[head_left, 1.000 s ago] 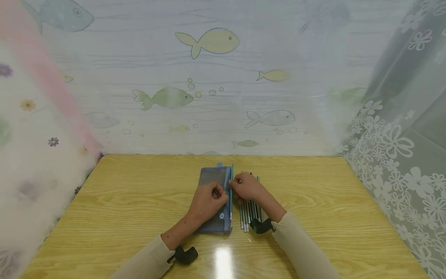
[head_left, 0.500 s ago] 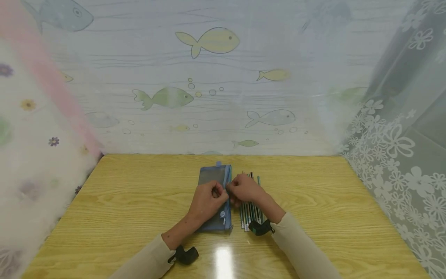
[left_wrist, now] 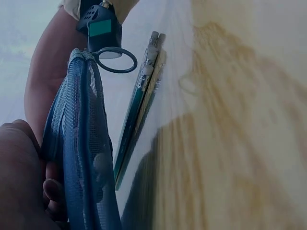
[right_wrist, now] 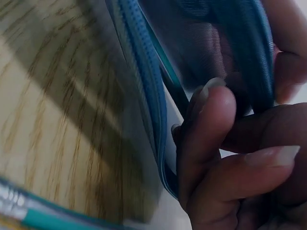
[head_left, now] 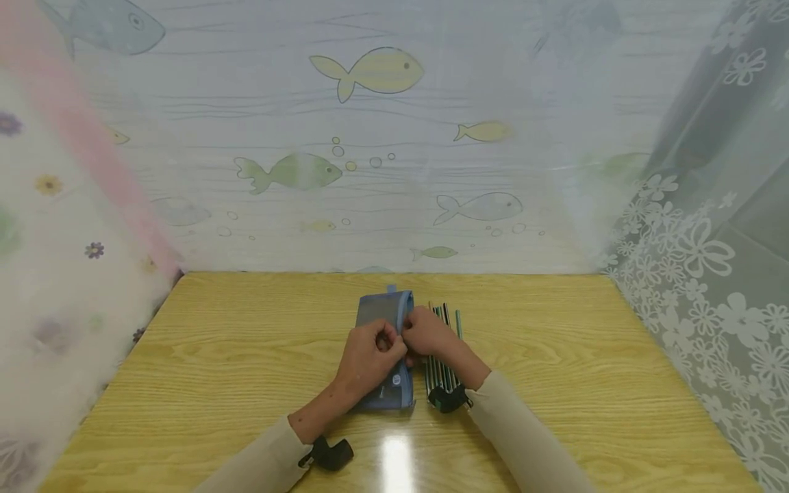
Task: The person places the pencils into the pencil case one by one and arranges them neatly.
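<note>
A blue mesh zip pouch (head_left: 376,309) lies lengthwise on the table, its zipped side facing right. My left hand (head_left: 367,357) pinches the pouch near the zip edge and spreads its mouth. My right hand (head_left: 433,333) reaches in at that mouth with bent fingers. In the right wrist view, a teal pencil (right_wrist: 170,78) lies between the pouch's two zip edges and runs to my right fingertips (right_wrist: 211,108), which hold it. The left wrist view shows the pouch (left_wrist: 81,139) edge-on, bulging slightly.
Several pencils (head_left: 439,378) with eraser ends lie side by side right of the pouch, partly under my right forearm. The wood-grain table (head_left: 234,356) extends to both sides. A fish-print curtain (head_left: 382,137) hangs behind its far edge.
The pencil my right hand held along the pouch's right edge has gone in through the zip opening. My right hand moved slightly left; the pouch mouth now gapes wider. My left hand barely shifted.
</note>
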A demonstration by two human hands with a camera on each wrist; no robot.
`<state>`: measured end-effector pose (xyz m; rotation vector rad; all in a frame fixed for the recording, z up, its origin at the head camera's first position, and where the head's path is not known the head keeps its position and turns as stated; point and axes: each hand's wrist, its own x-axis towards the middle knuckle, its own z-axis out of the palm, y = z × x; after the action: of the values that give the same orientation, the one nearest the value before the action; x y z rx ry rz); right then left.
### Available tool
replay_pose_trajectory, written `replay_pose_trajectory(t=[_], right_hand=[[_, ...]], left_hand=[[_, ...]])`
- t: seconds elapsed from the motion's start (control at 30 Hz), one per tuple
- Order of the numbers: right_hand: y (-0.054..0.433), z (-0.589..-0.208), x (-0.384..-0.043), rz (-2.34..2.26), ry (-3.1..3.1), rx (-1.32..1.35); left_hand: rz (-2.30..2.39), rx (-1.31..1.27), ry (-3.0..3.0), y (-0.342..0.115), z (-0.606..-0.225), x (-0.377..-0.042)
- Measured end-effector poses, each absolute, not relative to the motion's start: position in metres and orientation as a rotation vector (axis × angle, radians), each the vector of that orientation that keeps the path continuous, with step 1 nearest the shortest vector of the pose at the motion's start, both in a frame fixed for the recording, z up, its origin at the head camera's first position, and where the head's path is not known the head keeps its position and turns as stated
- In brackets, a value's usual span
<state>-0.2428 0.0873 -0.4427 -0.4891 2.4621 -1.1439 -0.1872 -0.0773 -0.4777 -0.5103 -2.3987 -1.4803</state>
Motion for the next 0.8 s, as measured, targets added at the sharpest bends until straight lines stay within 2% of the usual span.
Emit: replay_pose_trajectory(t=[0.37, 0.63, 0.8], right_hand=[[0.082, -0.441, -0.244, -1.173, 2.436, -0.468], [0.091, -0.437, -0.242, -1.04, 2.604, -0.629], [0.1, -0.436, -0.237, -1.086, 2.659, -0.592]], left_hand=[[-1.506, -0.492, -2.372, -0.079, -0.479, -0.189], [-1.462, -0.468, -2.398, -0.079, -0.479, -0.188], [-1.457, -0.47, -2.404, -0.08, -0.48, -0.188]])
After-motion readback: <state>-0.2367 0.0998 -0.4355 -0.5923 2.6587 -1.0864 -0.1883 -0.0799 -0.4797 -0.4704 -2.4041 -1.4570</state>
